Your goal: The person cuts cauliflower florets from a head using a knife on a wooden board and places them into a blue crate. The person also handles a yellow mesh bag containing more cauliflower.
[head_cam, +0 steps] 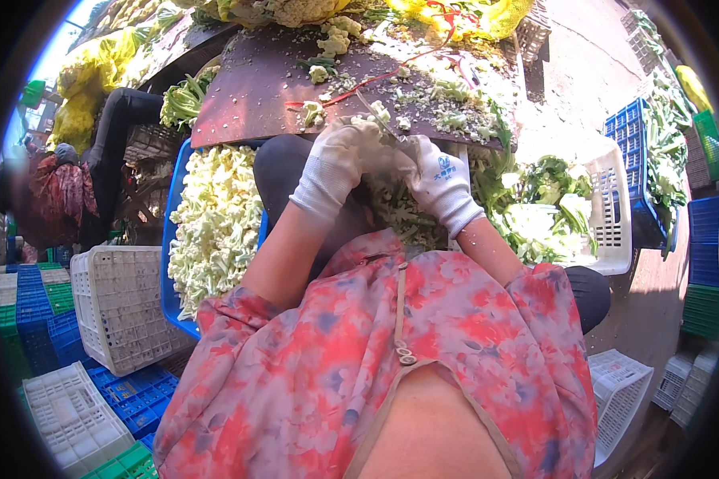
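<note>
My left hand (338, 164), in a white knit glove, is closed around a piece of cauliflower (380, 111); most of that piece is hidden by the fingers. In my right hand (434, 173), also gloved, is a knife (372, 110), its thin blade slanting up and left past the piece. Both hands meet above my lap, at the near edge of a brown board (245, 90) strewn with cauliflower crumbs. A few small florets (313, 112) lie on the board beyond the hands, beside a red strip (365, 82).
A blue crate (171, 263) full of cut florets (215, 227) stands at my left. To my right, a white crate (614, 209) holds leaves and trimmings (545, 221). Yellow net bags (491, 18) lie at the board's far side. Another person (60, 185) sits at far left near stacked crates (33, 299).
</note>
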`<state>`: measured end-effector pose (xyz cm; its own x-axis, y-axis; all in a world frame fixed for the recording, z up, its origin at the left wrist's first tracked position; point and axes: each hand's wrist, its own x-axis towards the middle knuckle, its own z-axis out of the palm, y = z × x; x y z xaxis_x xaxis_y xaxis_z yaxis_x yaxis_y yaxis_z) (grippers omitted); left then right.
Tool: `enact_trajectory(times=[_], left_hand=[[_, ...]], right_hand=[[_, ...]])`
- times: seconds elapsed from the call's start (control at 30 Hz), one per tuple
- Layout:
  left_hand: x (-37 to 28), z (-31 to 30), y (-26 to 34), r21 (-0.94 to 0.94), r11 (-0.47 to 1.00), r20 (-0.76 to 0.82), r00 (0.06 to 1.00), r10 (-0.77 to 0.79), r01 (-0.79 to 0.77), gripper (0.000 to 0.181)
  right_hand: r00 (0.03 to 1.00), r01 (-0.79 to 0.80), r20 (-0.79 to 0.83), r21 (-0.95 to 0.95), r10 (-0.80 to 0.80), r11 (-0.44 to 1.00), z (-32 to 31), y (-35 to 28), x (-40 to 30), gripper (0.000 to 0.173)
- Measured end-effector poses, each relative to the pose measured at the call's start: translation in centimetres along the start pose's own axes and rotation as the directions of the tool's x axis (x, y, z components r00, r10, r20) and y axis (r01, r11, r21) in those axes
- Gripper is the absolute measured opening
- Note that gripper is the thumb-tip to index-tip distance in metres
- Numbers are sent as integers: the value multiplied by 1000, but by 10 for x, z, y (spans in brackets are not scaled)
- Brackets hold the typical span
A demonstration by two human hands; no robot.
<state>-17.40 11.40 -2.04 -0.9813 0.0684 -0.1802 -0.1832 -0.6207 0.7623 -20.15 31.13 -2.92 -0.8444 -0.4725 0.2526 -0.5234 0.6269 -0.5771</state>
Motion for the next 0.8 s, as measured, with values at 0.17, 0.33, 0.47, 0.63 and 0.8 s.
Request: enact_trajectory(times=[0.17,0.33,0.47,0.63,0.8], left_hand=[[3,-60,-23,186,958,130,972,195,-217,29],[-19,5,5,-148,987,-8,998,63,-64,19],[-70,11,45,65,982,-136,973,184,-177,32],[-187,-76,110,681,726,-466,703,537,-102,41],[-358,-252,68,790,321,-553,381,741,522,49]], right_hand=[[997,-6,-78,-50,2,999,14,47,-25,32],[934,-351,12,229,358,908,0,72,-34,40],[933,-357,46,232,357,905,8,72,-38,47],[924,-381,98,347,371,857,12,77,-42,42],[931,-361,93,347,352,866,11,76,-40,45]])
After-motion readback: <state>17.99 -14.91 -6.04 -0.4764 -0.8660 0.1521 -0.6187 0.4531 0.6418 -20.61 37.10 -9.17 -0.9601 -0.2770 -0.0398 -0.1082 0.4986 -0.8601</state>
